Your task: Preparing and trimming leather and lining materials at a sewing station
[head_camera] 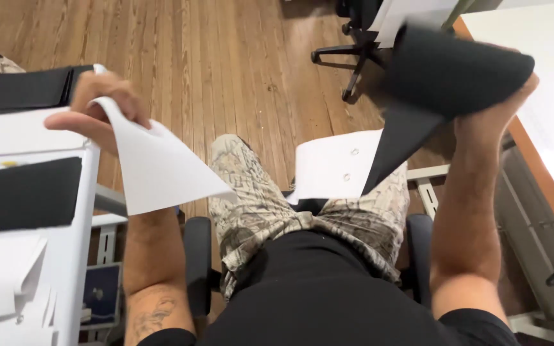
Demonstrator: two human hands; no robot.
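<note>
Nearest, at 6 o'clock, lap and camouflage shorts (258, 205); the chair's two black armrests flank them, half hidden. A white sheet (331, 170) with two small snaps lies on the right thigh. At 10 o'clock the left hand (97, 106) pinches one stiff white sheet (158, 170), fingers closed on it. At 2 o'clock the right hand (498, 106) grips a blurred black fabric piece (447, 80). Left tabletop (65, 256): cut-off black and white stacks.

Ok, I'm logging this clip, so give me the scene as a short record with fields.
Left hand: pinches a white sheet, lifted
Right hand: grips a black sheet, raised, bent over
Lap: white piece with two small studs
Left side: white table with black and white sheets
Floor: wood, office chair behind
Seat: person sits, patterned shorts
</note>
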